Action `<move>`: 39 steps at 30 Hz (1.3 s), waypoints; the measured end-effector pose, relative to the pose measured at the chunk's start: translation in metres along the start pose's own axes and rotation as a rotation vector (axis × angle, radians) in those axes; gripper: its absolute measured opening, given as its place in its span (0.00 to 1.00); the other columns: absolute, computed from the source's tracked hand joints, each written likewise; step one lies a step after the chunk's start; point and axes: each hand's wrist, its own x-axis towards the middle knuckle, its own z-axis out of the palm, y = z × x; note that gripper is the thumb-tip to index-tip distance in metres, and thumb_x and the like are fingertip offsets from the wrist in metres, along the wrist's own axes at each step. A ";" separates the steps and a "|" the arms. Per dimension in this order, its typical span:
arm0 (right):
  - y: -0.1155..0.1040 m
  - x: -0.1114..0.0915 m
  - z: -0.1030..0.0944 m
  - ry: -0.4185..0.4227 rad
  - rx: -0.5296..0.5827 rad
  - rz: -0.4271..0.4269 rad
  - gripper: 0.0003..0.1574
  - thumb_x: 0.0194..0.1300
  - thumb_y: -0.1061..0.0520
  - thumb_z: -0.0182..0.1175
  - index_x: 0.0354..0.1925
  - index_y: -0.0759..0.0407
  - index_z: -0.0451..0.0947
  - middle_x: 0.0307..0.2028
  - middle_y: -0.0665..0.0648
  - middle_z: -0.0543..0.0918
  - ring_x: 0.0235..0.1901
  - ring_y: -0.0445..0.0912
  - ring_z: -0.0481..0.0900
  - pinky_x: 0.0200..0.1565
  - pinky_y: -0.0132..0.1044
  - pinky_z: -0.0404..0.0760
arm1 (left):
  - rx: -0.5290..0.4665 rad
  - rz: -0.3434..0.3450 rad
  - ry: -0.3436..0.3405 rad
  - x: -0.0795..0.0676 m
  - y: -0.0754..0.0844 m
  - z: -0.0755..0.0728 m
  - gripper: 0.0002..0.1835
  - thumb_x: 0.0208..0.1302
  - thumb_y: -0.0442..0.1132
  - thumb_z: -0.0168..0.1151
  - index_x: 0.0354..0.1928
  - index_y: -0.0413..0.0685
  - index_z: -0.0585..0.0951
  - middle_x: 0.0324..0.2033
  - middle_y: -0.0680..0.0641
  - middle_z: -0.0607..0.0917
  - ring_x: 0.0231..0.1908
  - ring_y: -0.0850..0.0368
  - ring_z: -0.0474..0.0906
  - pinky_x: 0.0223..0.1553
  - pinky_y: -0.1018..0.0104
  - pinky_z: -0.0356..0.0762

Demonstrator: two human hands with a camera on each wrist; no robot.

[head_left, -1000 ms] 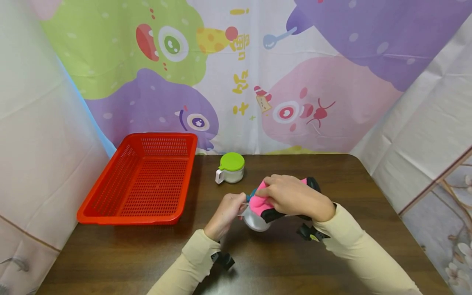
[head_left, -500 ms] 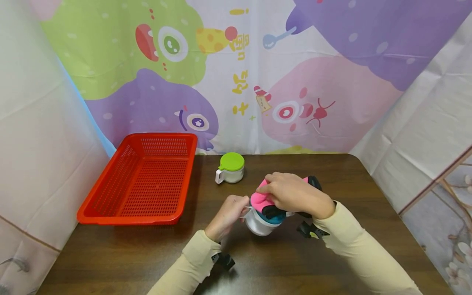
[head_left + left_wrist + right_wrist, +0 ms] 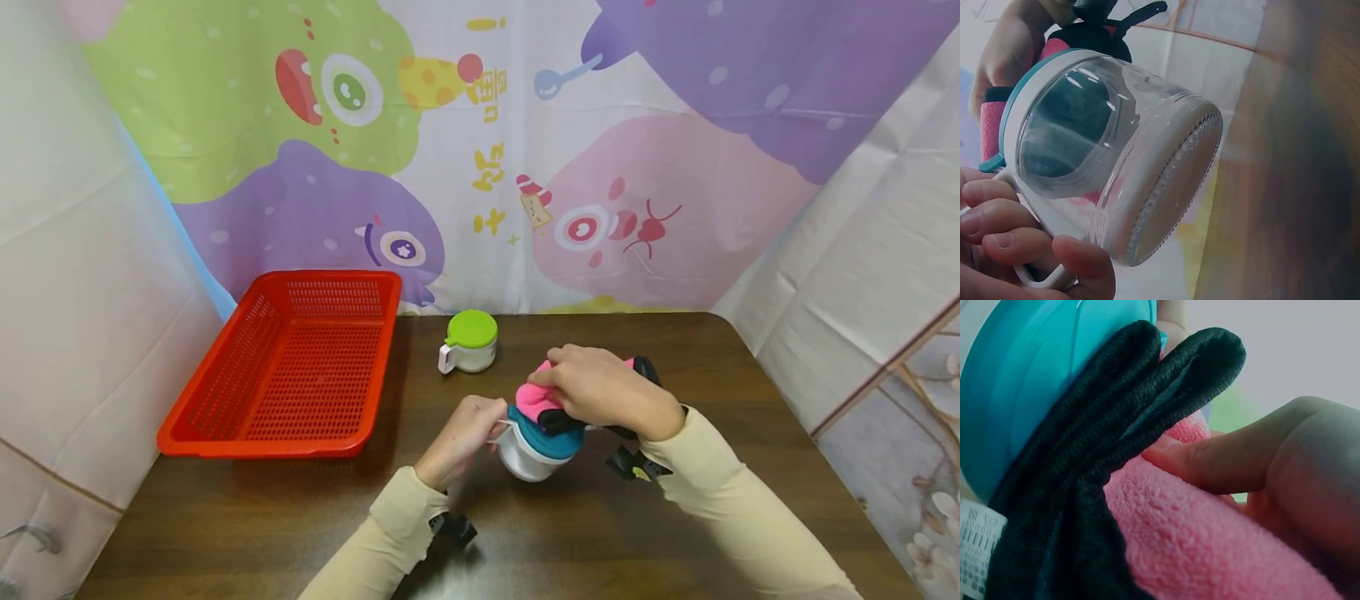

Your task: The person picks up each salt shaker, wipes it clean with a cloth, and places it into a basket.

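My left hand grips the white handle of a clear jar with a teal lid. In the left wrist view the jar is tilted, its ridged bottom facing the camera and its lid closed. My right hand pinches a folded pink cloth with black edging and holds it against the lid's top. In the right wrist view the pink fleece bunches under my thumb, and its black edge lies along the teal lid. A printed white label hangs from the cloth.
A second jar with a green lid and white handle stands behind my hands. To the left a red perforated basket sits on the brown wooden table. A printed curtain hangs along the table's back edge.
The jar has tipped so its teal lid now shows more toward the head camera. My right hand has moved the cloth slightly right across the lid. My left hand keeps the handle.
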 end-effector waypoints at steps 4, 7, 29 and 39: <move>0.004 -0.003 0.001 0.006 0.011 0.007 0.19 0.59 0.56 0.66 0.51 0.50 0.84 0.31 0.52 0.77 0.32 0.44 0.74 0.32 0.34 0.77 | 0.006 0.002 -0.008 0.001 0.000 -0.001 0.16 0.56 0.33 0.47 0.11 0.46 0.63 0.11 0.55 0.62 0.17 0.59 0.59 0.21 0.68 0.63; 0.008 -0.006 0.001 0.017 0.019 0.014 0.18 0.60 0.56 0.65 0.50 0.50 0.84 0.30 0.52 0.77 0.31 0.44 0.74 0.32 0.34 0.77 | 0.005 -0.006 -0.008 0.001 0.000 -0.001 0.16 0.57 0.34 0.47 0.11 0.46 0.63 0.11 0.55 0.63 0.17 0.58 0.60 0.21 0.69 0.64; 0.019 -0.014 0.006 0.091 0.028 0.035 0.17 0.58 0.57 0.65 0.48 0.51 0.84 0.27 0.50 0.73 0.28 0.42 0.69 0.31 0.33 0.72 | -0.147 0.015 0.009 0.002 0.002 -0.014 0.18 0.61 0.34 0.43 0.12 0.48 0.62 0.12 0.54 0.61 0.18 0.57 0.59 0.23 0.67 0.64; 0.020 -0.017 0.008 0.124 0.037 0.051 0.16 0.57 0.57 0.67 0.46 0.53 0.84 0.27 0.51 0.73 0.28 0.42 0.69 0.32 0.34 0.73 | -0.204 0.019 0.049 0.004 0.003 -0.017 0.19 0.59 0.32 0.43 0.11 0.48 0.61 0.11 0.55 0.60 0.17 0.58 0.58 0.23 0.67 0.62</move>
